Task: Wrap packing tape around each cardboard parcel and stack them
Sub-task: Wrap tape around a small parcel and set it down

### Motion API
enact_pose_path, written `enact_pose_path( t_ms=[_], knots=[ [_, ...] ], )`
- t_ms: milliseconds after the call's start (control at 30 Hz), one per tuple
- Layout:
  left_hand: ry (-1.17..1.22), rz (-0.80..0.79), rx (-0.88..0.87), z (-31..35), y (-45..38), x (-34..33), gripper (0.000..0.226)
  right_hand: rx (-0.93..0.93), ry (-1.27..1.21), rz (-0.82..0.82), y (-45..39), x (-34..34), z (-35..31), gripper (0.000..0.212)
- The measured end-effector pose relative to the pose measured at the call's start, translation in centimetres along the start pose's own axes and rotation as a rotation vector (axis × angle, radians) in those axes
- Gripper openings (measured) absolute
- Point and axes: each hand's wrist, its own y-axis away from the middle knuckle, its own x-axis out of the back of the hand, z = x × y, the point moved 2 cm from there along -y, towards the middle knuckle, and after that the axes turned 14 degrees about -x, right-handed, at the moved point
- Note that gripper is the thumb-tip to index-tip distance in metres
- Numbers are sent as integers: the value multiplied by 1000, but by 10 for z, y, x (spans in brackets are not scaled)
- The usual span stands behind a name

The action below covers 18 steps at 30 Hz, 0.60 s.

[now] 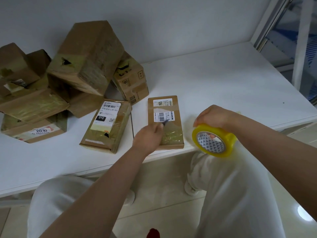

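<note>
A flat cardboard parcel (169,107) with barcode labels lies near the table's front edge. My left hand (149,136) hovers over its near half and pinches a small dark tool (165,123) whose tip points at the barcode label. To the right, my right hand (214,117) grips a yellow roll of packing tape (213,140) from above, held just off the table's front edge. A faint clear strip seems to run from the roll toward the parcel's right side. A second flat parcel (107,124) with a white shipping label lies to the left.
A loose heap of taped cardboard boxes (82,60) fills the back left of the white table (223,86), against the wall. A small upright box (132,79) stands behind the two flat parcels. A metal frame (301,48) rises at the right. My knees sit under the table edge.
</note>
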Motion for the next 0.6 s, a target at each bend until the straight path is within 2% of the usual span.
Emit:
enact_pose_path(
  t_ms=[33, 100, 267, 367, 500, 600],
  knots=[
    [-11, 110, 26, 1, -2, 1, 39, 0, -5, -3, -1, -1, -1, 23],
    [-84, 204, 55, 6, -6, -1, 37, 0, -31, -13, -3, -5, -2, 22],
    [-367, 106, 76, 19, -8, -37, 36, -20, -112, -28, -8, -7, 4, 21],
    [-480, 112, 73, 20, -5, -48, 37, -11, -136, -41, -9, -7, 5, 19],
    [-462, 115, 90, 23, -4, -47, 51, 4, -157, -43, -7, -6, 3, 13],
    [-339, 48, 114, 25, -3, -42, 75, 14, -175, -25, -3, -1, 1, 5]
  ],
)
